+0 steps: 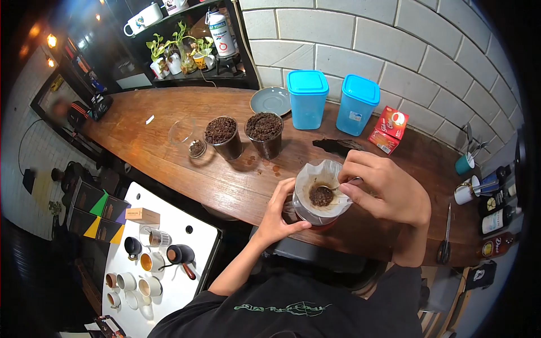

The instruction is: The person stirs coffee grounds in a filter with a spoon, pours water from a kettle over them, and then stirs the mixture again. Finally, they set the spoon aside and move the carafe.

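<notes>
A white paper filter (pixel 332 170) lines a clear dripper (pixel 311 216) at the front edge of the wooden counter. Wet coffee grounds (pixel 321 196) lie in the bottom of the filter. My left hand (pixel 277 213) is wrapped round the dripper's left side, thumb in front and fingers behind. Above the filter's right rim, my right hand (pixel 384 186) pinches the handle of a thin metal spoon (pixel 355 180), whose lower end reaches toward the grounds. Its tip is hard to make out. Something red shows under the dripper, mostly hidden.
Two cups of dark crumbly grounds (pixel 223 137) (pixel 264 134) stand behind, near a small glass jar (pixel 197 149). Along the wall are a grey plate (pixel 270 101), two blue-lidded containers (pixel 307 100) (pixel 358 105) and a red box (pixel 389 130). Scissors (pixel 445 242) and bottles (pixel 497 221) are at right.
</notes>
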A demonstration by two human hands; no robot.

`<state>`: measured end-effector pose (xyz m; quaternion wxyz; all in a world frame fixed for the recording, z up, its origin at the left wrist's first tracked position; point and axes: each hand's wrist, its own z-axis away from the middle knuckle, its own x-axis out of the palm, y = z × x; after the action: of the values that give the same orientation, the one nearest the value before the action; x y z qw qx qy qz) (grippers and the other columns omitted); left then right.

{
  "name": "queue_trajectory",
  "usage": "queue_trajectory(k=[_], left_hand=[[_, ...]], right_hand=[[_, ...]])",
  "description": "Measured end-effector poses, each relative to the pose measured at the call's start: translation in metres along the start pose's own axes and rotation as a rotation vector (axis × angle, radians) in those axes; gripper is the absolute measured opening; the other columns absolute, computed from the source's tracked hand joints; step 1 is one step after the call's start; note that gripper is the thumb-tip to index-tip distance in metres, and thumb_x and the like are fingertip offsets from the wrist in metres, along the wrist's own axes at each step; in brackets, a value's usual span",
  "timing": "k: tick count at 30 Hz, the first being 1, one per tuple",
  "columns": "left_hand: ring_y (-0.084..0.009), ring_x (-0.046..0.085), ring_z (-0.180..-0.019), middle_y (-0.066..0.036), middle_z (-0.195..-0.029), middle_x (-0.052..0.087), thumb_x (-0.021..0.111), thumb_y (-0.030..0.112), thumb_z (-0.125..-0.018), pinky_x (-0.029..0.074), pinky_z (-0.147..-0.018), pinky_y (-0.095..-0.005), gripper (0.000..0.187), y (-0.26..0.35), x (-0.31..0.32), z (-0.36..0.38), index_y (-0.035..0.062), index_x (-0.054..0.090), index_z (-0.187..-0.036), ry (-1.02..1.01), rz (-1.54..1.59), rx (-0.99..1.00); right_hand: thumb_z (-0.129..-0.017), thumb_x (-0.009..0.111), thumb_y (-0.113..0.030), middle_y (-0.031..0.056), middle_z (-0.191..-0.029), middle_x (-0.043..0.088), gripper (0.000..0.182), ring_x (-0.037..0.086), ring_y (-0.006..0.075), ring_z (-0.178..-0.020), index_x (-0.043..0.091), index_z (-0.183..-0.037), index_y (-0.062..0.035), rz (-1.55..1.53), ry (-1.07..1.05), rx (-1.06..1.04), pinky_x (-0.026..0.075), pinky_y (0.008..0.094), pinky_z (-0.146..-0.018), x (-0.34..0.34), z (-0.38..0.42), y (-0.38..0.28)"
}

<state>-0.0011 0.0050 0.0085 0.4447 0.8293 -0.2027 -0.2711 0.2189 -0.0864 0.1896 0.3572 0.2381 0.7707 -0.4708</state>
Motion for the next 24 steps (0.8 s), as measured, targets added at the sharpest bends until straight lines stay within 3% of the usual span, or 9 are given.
queue_trajectory(k=[3, 13, 15, 24], left_hand=[[-0.0341, 0.047, -0.130, -0.019, -0.139, 0.046, 0.086, 0.043, -0.068, 0.039, -0.108, -0.0449, 0.097, -0.002, 0.000, 0.001, 0.0029, 0.041, -0.144, 0.005, 0.007, -0.013], [-0.0339, 0.047, -0.130, -0.019, -0.139, 0.045, 0.083, 0.050, -0.070, 0.038, -0.109, -0.0440, 0.098, -0.008, 0.006, 0.005, 0.0004, 0.041, -0.142, 0.006, 0.105, -0.112], [-0.0338, 0.047, -0.130, -0.019, -0.139, 0.045, 0.083, 0.051, -0.070, 0.038, -0.109, -0.0438, 0.098, -0.009, 0.006, 0.005, 0.0003, 0.041, -0.142, 0.007, 0.114, -0.114], [-0.0318, 0.047, -0.129, -0.017, -0.136, 0.046, 0.083, 0.051, -0.069, 0.037, -0.108, -0.0422, 0.099, -0.009, 0.006, 0.007, -0.0003, 0.040, -0.141, 0.005, 0.134, -0.171]], right_hand=[[-0.094, 0.059, -0.018, 0.0162, -0.092, 0.053, 0.020, 0.057, 0.0362, -0.087, 0.059, -0.098, 0.0011, -0.027, -0.056, 0.034, 0.046, 0.0436, -0.077, -0.003, -0.001, 0.003], [-0.095, 0.059, -0.020, 0.0162, -0.090, 0.053, 0.021, 0.057, 0.0366, -0.085, 0.059, -0.099, 0.0012, 0.010, -0.031, 0.003, 0.046, 0.0445, -0.075, -0.003, 0.005, 0.002], [-0.092, 0.063, -0.013, 0.0132, -0.088, 0.055, 0.014, 0.057, 0.0323, -0.079, 0.060, -0.096, 0.0010, 0.030, -0.012, -0.034, 0.047, 0.0411, -0.071, -0.002, 0.005, 0.003], [-0.094, 0.061, -0.017, 0.0136, -0.090, 0.056, 0.018, 0.058, 0.0330, -0.081, 0.062, -0.099, -0.0002, -0.008, 0.001, -0.041, 0.047, 0.0407, -0.072, -0.001, 0.003, 0.010]])
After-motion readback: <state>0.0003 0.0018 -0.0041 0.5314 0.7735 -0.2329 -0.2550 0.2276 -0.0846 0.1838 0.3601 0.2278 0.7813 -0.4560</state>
